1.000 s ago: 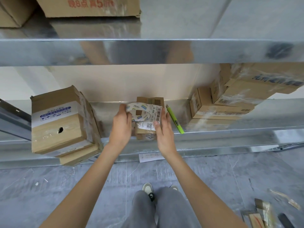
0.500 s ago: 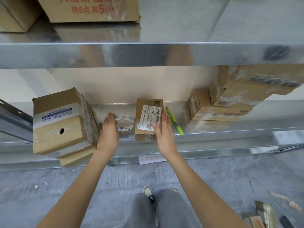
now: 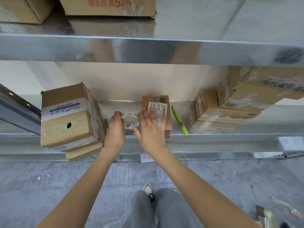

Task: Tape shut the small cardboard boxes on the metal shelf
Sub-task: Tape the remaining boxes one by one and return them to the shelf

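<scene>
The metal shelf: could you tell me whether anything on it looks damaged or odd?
Yes. The large cardboard box at the left has a dark hole punched through its taped face, and it overhangs the metal shelf edge on flatter boxes.

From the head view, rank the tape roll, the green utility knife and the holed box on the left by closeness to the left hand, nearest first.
1. Tape roll: held at its left rim by the left hand.
2. Holed box: to the hand's left, with a small gap.
3. Green utility knife: farthest, to the right beyond the labelled small box.
</scene>
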Tool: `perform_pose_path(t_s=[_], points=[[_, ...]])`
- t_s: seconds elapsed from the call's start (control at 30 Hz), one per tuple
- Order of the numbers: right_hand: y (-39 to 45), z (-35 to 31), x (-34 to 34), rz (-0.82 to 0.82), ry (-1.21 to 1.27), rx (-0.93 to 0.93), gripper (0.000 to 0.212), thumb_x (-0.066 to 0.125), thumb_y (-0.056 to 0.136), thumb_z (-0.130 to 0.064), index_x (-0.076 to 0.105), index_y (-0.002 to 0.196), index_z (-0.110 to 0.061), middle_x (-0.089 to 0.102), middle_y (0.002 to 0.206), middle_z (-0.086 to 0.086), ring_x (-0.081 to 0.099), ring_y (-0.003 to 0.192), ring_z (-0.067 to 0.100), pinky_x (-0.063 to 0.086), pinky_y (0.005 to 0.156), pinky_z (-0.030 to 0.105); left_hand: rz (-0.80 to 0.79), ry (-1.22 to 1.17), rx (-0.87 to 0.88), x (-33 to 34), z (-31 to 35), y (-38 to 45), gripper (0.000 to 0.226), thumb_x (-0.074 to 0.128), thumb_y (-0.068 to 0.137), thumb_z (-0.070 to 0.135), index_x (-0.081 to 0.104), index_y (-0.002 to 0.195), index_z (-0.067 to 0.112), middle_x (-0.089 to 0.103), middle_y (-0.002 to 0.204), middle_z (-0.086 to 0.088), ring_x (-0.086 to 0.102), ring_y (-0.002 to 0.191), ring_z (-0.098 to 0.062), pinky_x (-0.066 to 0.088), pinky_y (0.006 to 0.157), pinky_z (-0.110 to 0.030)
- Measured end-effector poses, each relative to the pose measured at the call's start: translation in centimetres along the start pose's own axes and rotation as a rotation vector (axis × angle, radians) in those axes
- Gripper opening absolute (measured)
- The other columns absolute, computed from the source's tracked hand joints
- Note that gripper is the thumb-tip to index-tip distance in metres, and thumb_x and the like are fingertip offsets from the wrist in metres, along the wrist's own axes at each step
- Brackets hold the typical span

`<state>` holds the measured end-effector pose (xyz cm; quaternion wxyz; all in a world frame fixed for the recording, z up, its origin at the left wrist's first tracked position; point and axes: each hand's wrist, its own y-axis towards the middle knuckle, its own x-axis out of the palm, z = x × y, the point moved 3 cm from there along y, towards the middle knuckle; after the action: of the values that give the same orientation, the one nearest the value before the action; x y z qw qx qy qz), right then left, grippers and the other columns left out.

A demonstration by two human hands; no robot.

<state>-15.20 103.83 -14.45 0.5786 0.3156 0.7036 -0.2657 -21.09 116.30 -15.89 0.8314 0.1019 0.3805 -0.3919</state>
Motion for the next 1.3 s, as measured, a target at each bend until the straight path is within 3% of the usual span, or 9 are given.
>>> perform_pose_path(t_s=[0.07, 0.17, 0.3, 0.4, 0.57, 0.8, 0.97, 1.1, 1.3], points=[[-0.2, 1.5, 0.0, 0.011, 0.011, 0.097, 0.083, 0.042, 0.09, -0.061, 0.005, 0.155, -0.024, -0.002, 0.163, -0.004, -0.015, 0.147, 0.032, -0.021, 0.105, 0.063, 0.074, -0.052, 0.032, 0.1, 0.2, -0.3, 0.039, 0.047, 0.096, 0.004, 0.04, 0.134, 0.009, 0.056, 0.117, -0.015, 0.059, 0.103, -0.03, 0.05, 0.082, -0.041], [-0.8, 4.2, -0.5, 0.063, 0.142, 0.348, 0.101, 0.057, 0.077, -0.065, 0.007, 0.155, -0.027, 0.0, 0.162, 0.011, 0.0, 0.146, 0.038, 0.007, 0.111, 0.058, 0.137, -0.268, -0.154, 0.9, 0.8, -1.1, 0.045, 0.057, 0.096, 0.028, 0.046, 0.134, 0.008, 0.057, 0.11, -0.004, 0.055, 0.096, -0.019, 0.039, 0.078, -0.023], [-1.1, 4.8, -1.4, 0.195, 0.342, 0.403, 0.096, 0.067, 0.072, -0.061, 0.026, 0.151, -0.024, 0.018, 0.16, 0.009, 0.02, 0.142, 0.034, 0.021, 0.109, 0.053, -0.165, -0.552, -0.378, 4.3, 2.3, -2.4, 0.055, 0.061, 0.086, 0.058, 0.063, 0.12, 0.016, 0.069, 0.112, -0.004, 0.063, 0.107, -0.021, 0.049, 0.099, -0.043], [-1.3, 4.5, -1.7, 0.296, 0.69, 0.41, 0.087, 0.07, 0.075, -0.052, 0.034, 0.148, -0.022, 0.029, 0.156, 0.004, 0.024, 0.143, 0.025, 0.022, 0.115, 0.049, -0.133, -0.856, -0.337, 5.0, 4.8, -3.2, 0.046, 0.057, 0.086, 0.056, 0.063, 0.115, 0.02, 0.07, 0.112, -0.001, 0.064, 0.11, -0.02, 0.049, 0.099, -0.04], [-2.0, 4.3, -0.9, 0.229, 1.12, 0.397, 0.068, 0.06, 0.081, -0.043, 0.038, 0.143, -0.026, 0.044, 0.144, -0.004, 0.038, 0.134, 0.01, 0.034, 0.112, 0.039, -0.023, -0.412, -0.006, 3.4, 6.5, -2.6, 0.038, 0.046, 0.092, 0.051, 0.061, 0.115, 0.025, 0.067, 0.109, 0.003, 0.063, 0.101, -0.017, 0.05, 0.084, -0.035], [-2.2, 5.4, 0.4, 0.215, 1.195, 0.425, 0.07, 0.058, 0.077, -0.052, 0.039, 0.14, -0.03, 0.047, 0.139, -0.008, 0.043, 0.129, 0.005, 0.037, 0.109, 0.031, -0.106, -0.191, 0.123, 4.4, 7.7, -2.4, 0.032, 0.041, 0.1, 0.034, 0.061, 0.123, 0.023, 0.047, 0.137, -0.014, 0.056, 0.115, -0.032, 0.049, 0.092, -0.044], [-2.3, 7.0, -0.1, 0.161, 0.996, 0.373, 0.072, 0.052, 0.081, -0.057, 0.018, 0.145, -0.052, 0.038, 0.15, -0.016, 0.038, 0.135, 0.004, 0.038, 0.101, 0.027, 0.053, -0.523, -0.003, 2.3, 8.0, -1.3, 0.028, 0.04, 0.091, -0.001, 0.064, 0.104, 0.003, 0.069, 0.098, -0.007, 0.065, 0.095, -0.026, 0.048, 0.073, -0.017], [-2.1, 7.4, -0.4, 0.14, 0.85, 0.353, 0.074, 0.045, 0.081, -0.07, 0.007, 0.144, -0.058, 0.023, 0.157, -0.018, 0.031, 0.141, 0.01, 0.039, 0.1, 0.039, 0.072, -0.62, -0.025, 0.2, 7.3, -0.2, 0.023, 0.038, 0.092, -0.003, 0.057, 0.105, 0.001, 0.067, 0.105, -0.013, 0.067, 0.1, -0.028, 0.058, 0.08, -0.03], [-2.1, 7.6, -0.5, 0.126, 0.77, 0.345, 0.076, 0.042, 0.082, -0.07, 0.008, 0.147, -0.051, 0.018, 0.16, -0.011, 0.028, 0.144, 0.016, 0.037, 0.108, 0.048, -0.009, -0.365, 0.081, -1.3, 7.1, 0.4, 0.023, 0.036, 0.089, 0.0, 0.051, 0.107, 0.005, 0.067, 0.103, -0.011, 0.067, 0.091, -0.027, 0.059, 0.074, -0.044]])
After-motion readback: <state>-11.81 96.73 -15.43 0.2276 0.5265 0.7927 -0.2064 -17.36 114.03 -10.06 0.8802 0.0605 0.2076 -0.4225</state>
